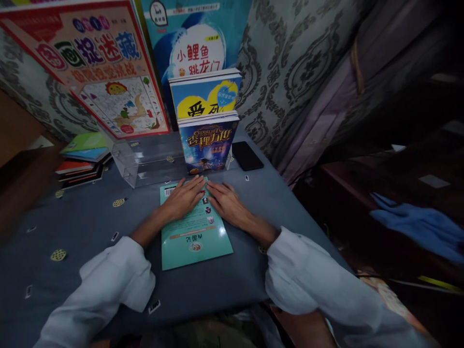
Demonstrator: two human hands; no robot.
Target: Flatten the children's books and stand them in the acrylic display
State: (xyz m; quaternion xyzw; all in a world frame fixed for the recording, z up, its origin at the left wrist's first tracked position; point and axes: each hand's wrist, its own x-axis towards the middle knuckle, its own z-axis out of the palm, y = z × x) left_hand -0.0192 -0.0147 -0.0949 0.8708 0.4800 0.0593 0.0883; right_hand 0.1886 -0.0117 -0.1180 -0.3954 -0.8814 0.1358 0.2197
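Note:
A thin teal book (197, 241) lies flat on the table, its printed title upside down to me. My left hand (184, 197) rests flat across its far left part, fingers stretched out. On the far right edge of the same book, my right hand (228, 203) lies with fingers extended, its tips close to those of the left. Just beyond my fingertips stands a dark blue book (207, 147) with gold lettering, upright in a clear acrylic rack (136, 162). Behind it a yellow-and-blue book (206, 96) stands upright too.
A large red picture book (119, 96) and a tall blue book (197, 34) stand at the back of the rack. Left of it lies a small stack of books (85, 154). A black phone (247, 155) lies to the right, near the tablecloth's (108, 270) edge. Patterned curtain hangs behind.

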